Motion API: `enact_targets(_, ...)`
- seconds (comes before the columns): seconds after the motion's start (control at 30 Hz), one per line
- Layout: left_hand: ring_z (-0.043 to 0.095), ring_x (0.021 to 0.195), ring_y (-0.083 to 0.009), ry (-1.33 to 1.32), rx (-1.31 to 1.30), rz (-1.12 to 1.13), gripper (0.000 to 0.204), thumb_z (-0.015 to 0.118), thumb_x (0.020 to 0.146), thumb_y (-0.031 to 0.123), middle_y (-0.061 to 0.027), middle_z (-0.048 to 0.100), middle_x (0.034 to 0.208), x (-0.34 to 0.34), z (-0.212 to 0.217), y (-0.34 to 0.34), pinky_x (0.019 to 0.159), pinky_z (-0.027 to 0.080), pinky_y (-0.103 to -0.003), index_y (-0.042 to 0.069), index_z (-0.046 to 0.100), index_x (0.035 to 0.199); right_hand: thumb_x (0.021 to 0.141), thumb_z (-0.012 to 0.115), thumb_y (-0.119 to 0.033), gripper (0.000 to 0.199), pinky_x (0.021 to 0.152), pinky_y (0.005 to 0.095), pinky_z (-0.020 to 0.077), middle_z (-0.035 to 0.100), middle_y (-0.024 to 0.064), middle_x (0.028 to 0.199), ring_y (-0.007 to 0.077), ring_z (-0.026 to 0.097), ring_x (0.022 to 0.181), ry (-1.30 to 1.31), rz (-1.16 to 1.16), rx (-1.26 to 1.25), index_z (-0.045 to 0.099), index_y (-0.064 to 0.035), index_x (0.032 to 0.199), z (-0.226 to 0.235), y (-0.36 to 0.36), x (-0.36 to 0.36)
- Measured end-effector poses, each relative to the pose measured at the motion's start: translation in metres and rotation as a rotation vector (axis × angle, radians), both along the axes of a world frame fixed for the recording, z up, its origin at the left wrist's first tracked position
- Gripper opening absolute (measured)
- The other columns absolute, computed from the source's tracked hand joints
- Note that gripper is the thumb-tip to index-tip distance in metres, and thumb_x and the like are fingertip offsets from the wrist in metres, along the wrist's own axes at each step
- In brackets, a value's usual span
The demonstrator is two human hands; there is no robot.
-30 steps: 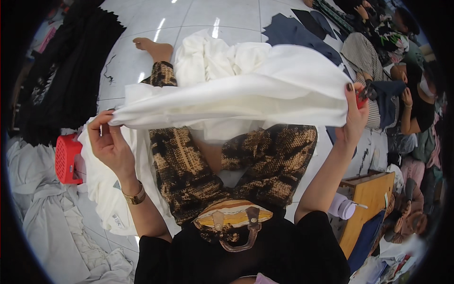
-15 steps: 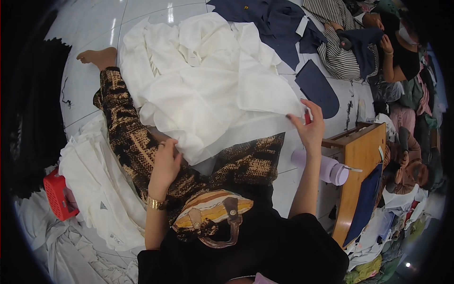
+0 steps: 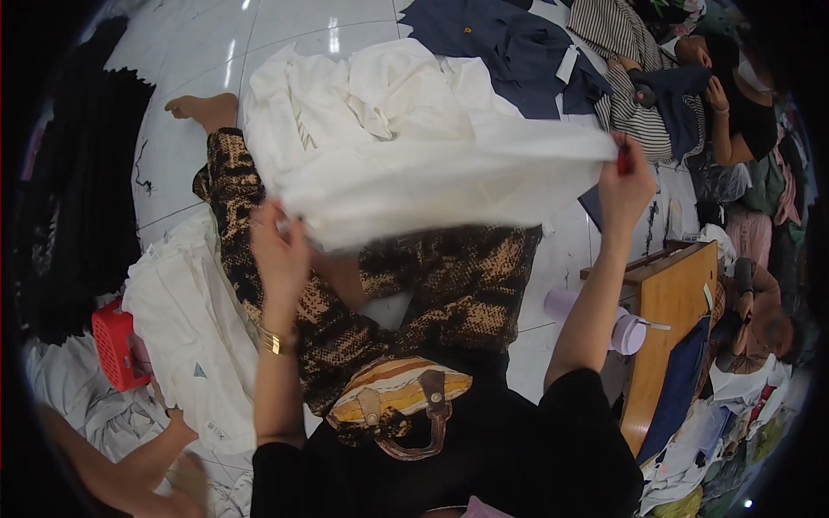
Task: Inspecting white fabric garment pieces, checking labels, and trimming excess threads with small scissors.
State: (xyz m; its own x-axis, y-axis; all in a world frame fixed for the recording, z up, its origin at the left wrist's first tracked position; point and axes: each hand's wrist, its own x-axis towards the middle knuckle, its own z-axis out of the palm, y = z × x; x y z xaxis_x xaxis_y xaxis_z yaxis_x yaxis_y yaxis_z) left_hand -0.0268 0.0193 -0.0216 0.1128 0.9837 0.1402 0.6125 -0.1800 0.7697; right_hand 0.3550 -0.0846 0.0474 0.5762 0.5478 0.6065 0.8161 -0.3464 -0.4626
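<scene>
A large white cloth (image 3: 449,186) lies heaped on the floor and over my patterned trousers, its near part pulled taut and smeared by motion. At the left end of this stretched part, my left hand (image 3: 281,250) pinches the edge, its fingers somewhat blurred. My right hand (image 3: 626,186) is closed on the far right corner, raised higher than the left. A small red object (image 3: 623,161) shows among the right hand's fingers, mostly hidden, so its kind is unclear.
Navy fabric (image 3: 509,60) lies beyond the white heap. A lilac bottle (image 3: 626,332) stands beside a wooden table (image 3: 665,319) on my right. On my left are stacked white pieces (image 3: 186,337), a red basket (image 3: 117,345) and another person's arm (image 3: 112,466). Other people sit at right.
Both hands have spread apart, the right up and rightward, drawing the white cloth taut and over most of the loose navy piece. Another person's arm has come in at lower left.
</scene>
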Motion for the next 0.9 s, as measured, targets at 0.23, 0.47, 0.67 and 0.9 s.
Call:
enact_targets(0.23,0.064,0.058,-0.0185,-0.03,0.417,0.066,0.03,0.037,0.08,-0.001,-0.0102,0.062,0.084,0.02,0.149,0.104,0.053,0.049,-0.026,0.007,0.054,0.104,0.078,0.059,-0.012,0.019,0.056,0.0166,0.0385,0.062,0.0013,0.07,0.0018,0.05,0.065,0.061,0.469,0.19,0.064,-0.0074,0.095,0.098,0.115,0.051)
enact_targets(0.47,0.065,0.065,-0.0168,-0.422,0.415,0.002,0.024,0.044,0.079,0.008,-0.0096,0.065,0.08,-0.021,0.187,0.192,0.06,0.049,-0.025,0.008,0.059,0.098,0.08,0.052,-0.005,0.003,0.041,0.0202,0.0298,0.048,-0.0007,0.06,0.0068,0.044,0.048,0.467,0.449,0.128,0.054,-0.004,0.079,0.189,0.162,-0.022)
enact_targets(0.67,0.06,0.083,-0.0261,0.73,0.501,0.101,0.057,0.069,0.066,0.042,-0.0164,0.061,0.093,0.008,0.202,0.134,0.073,0.047,-0.035,0.009,0.053,0.11,0.083,0.05,-0.004,0.001,0.045,0.0196,0.0335,0.048,-0.0009,0.067,0.0054,0.043,0.052,0.147,0.889,0.539,0.05,-0.0033,0.083,0.184,0.184,-0.023)
enact_targets(0.9,0.059,0.072,-0.0265,0.149,0.389,-0.517,0.059,0.069,0.071,0.033,-0.0169,0.056,0.102,0.095,0.143,0.121,0.07,0.048,-0.035,0.011,0.046,0.12,0.079,0.047,-0.001,0.012,0.062,0.0333,0.0424,0.052,0.0165,0.074,0.0316,0.055,0.07,-0.232,0.788,0.468,0.047,-0.0003,0.091,0.183,0.172,-0.099)
